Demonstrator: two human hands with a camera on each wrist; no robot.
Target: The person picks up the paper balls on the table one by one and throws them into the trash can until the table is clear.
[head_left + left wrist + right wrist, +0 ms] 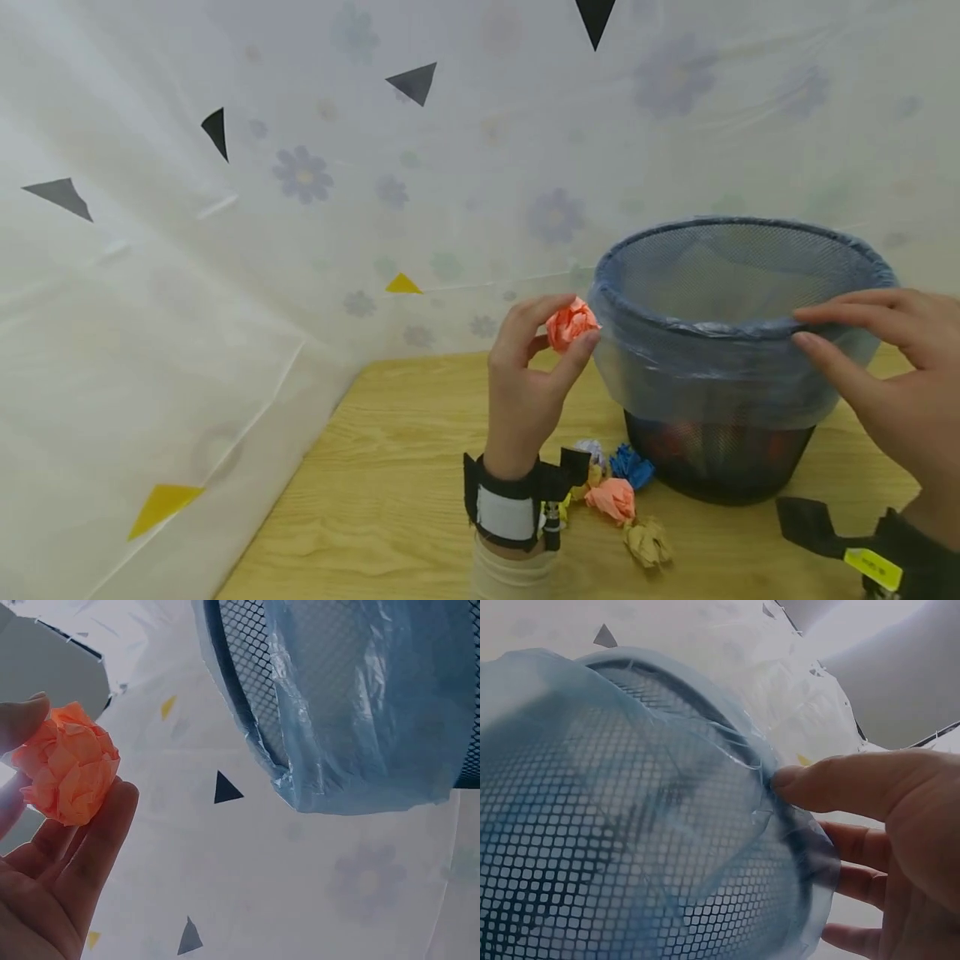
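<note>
Left hand [525, 379] pinches a crumpled orange paper ball [570, 323] between thumb and fingertips, just left of the rim of the mesh wastebasket [720, 450]. The ball looks light, soft and crushable, so a gentle fingertip pinch across its middle should suffice. Right hand [892, 367] pinches the basket's rim and blue liner [705, 367] on the right side.

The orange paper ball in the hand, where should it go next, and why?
Probably a short lift up and over the rim of the mesh bin, then let go. The left hand pinches the orange paper ball just outside that rim, while the right hand holds the rim.
</note>
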